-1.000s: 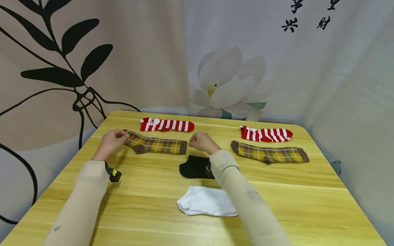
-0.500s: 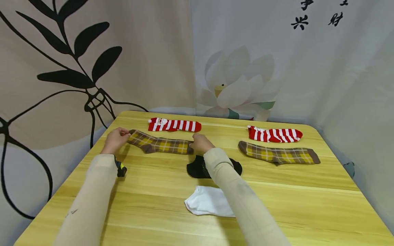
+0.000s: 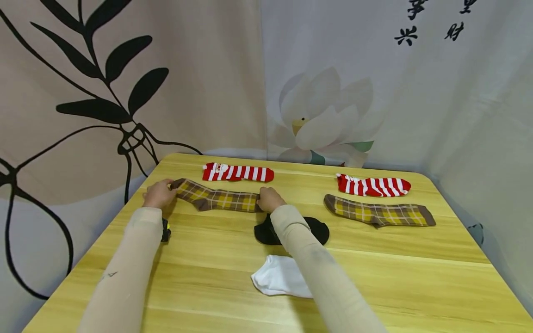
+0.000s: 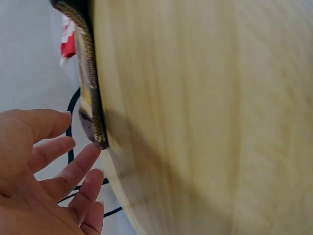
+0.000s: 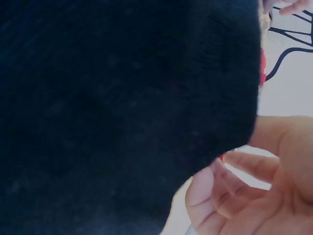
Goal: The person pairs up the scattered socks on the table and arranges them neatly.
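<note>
A brown and yellow plaid sock (image 3: 225, 200) lies flat at the left of the table in the head view. My left hand (image 3: 159, 194) is at its toe; in the left wrist view the fingers are loosely spread, one fingertip touching the toe's edge. My right hand (image 3: 270, 199) rests at the cuff, which it partly covers. In the right wrist view a black sock (image 5: 122, 112) close to the camera hides the tips of thumb and forefinger, so a grip cannot be made out. That black sock (image 3: 319, 229) lies under my right forearm.
Red and white striped socks lie at the back, one left (image 3: 238, 173) and one right (image 3: 374, 186). Another plaid sock (image 3: 379, 212) is at the right. A white sock (image 3: 280, 276) lies in front, partly behind my right sleeve. Printed curtains hang beyond the wooden table (image 3: 200, 282).
My right hand has moved left onto the plaid sock's cuff. My left hand has spread its fingers at the toe, where it looked pinched before. The head view has shifted slightly.
</note>
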{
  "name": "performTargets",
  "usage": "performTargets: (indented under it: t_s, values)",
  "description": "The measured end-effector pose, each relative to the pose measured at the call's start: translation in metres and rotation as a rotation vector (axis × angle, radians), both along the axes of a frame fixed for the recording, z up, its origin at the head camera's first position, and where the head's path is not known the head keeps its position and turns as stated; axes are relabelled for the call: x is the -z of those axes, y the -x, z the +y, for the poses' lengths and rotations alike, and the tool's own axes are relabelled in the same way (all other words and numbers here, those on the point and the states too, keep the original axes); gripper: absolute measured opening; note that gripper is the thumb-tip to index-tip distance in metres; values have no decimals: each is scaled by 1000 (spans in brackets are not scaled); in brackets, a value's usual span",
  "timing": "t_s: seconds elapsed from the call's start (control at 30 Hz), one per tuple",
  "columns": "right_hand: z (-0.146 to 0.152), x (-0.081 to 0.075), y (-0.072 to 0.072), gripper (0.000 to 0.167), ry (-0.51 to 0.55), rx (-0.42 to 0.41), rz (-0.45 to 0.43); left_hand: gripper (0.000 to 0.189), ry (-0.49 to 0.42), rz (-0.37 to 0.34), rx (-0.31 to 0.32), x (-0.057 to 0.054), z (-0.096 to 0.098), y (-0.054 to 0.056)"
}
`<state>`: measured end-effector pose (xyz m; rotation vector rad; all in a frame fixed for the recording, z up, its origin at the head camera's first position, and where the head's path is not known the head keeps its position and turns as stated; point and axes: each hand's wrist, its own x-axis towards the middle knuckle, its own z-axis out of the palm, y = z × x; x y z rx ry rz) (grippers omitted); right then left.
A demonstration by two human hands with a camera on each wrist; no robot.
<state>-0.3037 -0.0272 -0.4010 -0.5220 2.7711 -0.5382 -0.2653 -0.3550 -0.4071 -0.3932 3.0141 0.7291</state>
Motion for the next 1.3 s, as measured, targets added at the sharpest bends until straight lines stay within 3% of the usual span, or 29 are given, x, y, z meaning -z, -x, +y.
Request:
performTargets:
  t_s: [0.17, 0.37, 0.53, 0.77, 0.9, 1.03, 1.3]
  values:
    - [0, 6, 3, 18, -2, -24, 65, 43, 33, -31, 20, 3, -3, -1]
    - [3, 4, 2, 13, 25, -27, 61, 33, 88, -3, 22, 9, -6, 3]
    - [5, 5, 2, 16, 66, -3, 11, 22, 143, 22, -12, 6, -2, 3]
    - [6, 7, 3, 46, 121, 35, -68, 21, 150, 47, -27, 5, 1, 0]
    - [6, 6, 2, 36, 138, 49, -100, 35, 161, 53, -26, 8, 1, -1]
    - [7, 3, 1, 26, 150, 53, -127, 23, 164, 67, -28, 9, 1, -3]
    - [12, -7, 1, 30, 267, 85, -179, 16, 125, 91, -34, 7, -6, -4]
